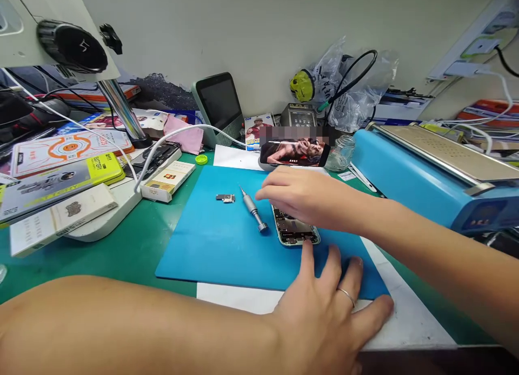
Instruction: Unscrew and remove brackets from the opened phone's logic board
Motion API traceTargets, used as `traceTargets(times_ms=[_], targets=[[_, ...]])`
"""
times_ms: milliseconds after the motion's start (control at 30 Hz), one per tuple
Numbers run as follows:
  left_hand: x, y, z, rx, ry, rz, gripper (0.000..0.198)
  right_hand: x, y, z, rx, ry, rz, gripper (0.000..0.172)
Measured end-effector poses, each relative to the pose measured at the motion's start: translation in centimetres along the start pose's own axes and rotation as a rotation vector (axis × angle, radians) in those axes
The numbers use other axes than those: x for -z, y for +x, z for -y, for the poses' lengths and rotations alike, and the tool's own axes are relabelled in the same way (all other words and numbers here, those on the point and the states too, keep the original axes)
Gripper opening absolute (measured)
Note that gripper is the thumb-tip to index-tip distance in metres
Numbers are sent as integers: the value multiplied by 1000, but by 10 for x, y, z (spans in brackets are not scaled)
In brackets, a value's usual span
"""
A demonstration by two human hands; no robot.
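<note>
My left hand (324, 305) is spread palm down across the lower edge of the blue mat (211, 245), a ring on one finger. One of its fingertips touches the bottom edge of an opened phone (294, 229), whose inner parts show. Over the phone's upper part, my right hand (302, 194) hovers with loosely bent fingers pointing left; I see nothing in them, and its underside is hidden. Left of the phone lies a grey precision screwdriver (252, 208), tip pointing away. A small circuit board (225, 198) sits further left on the mat.
Behind the mat stands a phone playing video (295, 152), beside a glass jar (343, 151). A blue machine (421, 175) occupies the right. Boxes (168, 180) and a microscope stand (124, 110) crowd the left. A smart display (219, 102) leans near the wall.
</note>
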State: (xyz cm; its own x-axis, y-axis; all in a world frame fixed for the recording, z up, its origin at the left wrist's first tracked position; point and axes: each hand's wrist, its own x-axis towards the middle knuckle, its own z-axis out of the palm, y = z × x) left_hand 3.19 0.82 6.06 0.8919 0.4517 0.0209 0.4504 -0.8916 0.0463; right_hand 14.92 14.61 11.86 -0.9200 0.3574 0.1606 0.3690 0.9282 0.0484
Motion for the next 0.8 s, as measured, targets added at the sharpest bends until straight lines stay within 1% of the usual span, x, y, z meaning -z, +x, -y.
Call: traceTargets(times_ms=[67, 167, 233, 267, 367, 433, 533, 600, 700, 733, 800], targets=[[-2, 0, 0, 4, -9, -27, 71, 0, 18, 0, 60, -64, 77, 28], [-4, 3, 2, -22, -29, -7, 73, 0, 34, 2, 130, -157, 177, 19], [-4, 6, 4, -52, -29, 22, 73, -1, 39, 4, 163, -224, 224, 13], [-5, 8, 5, -63, -27, 28, 73, -1, 40, 6, 178, -255, 243, 14], [-6, 11, 5, -74, -20, -3, 74, -4, 42, 8, 239, -323, 272, 17], [-10, 12, 3, -61, -8, -41, 74, -7, 42, 7, 287, -342, 259, 16], [-22, 14, -4, -29, 11, -124, 73, -8, 38, 3, 343, -334, 179, 11], [-32, 15, -8, -4, 28, -216, 72, -6, 32, -1, 352, -312, 82, 3], [-45, 17, -10, 28, 73, -409, 72, -1, 13, -5, 291, -260, -120, 18], [-48, 18, -9, 34, 97, -484, 67, 0, 5, -5, 252, -236, -199, 20], [-52, 21, -9, 62, 154, -637, 48, -1, -14, -5, 179, -170, -356, 15]])
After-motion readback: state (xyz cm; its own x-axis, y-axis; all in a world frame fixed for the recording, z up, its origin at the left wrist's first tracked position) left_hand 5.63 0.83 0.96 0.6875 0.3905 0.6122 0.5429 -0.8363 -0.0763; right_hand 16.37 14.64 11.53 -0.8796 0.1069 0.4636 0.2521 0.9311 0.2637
